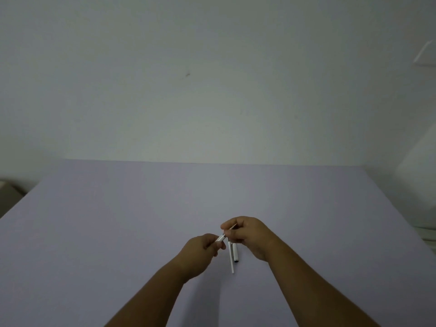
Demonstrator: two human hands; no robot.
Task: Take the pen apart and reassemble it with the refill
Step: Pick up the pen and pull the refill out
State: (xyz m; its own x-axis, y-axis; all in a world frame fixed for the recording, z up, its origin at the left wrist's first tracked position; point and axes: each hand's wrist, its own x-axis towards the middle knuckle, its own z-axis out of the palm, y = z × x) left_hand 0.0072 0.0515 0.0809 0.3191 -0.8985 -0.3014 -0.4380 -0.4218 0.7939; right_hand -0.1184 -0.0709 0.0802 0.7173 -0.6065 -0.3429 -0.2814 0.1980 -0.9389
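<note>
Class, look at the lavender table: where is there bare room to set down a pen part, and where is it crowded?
Free: the wide stretch of table left of the left hand, the band between both hands and the far edge, and the area right of the right hand. Crowded: just below the hands, where two white pen pieces lie side by side between the forearms.

The surface is a plain pale lilac with no pattern. The far wall is a flat greyish white with one small dark fleck. Two white pen parts lie near the middle, the shorter one tipped dark at its near end. A white barrel piece with a silvery end sits between the hands.
</note>
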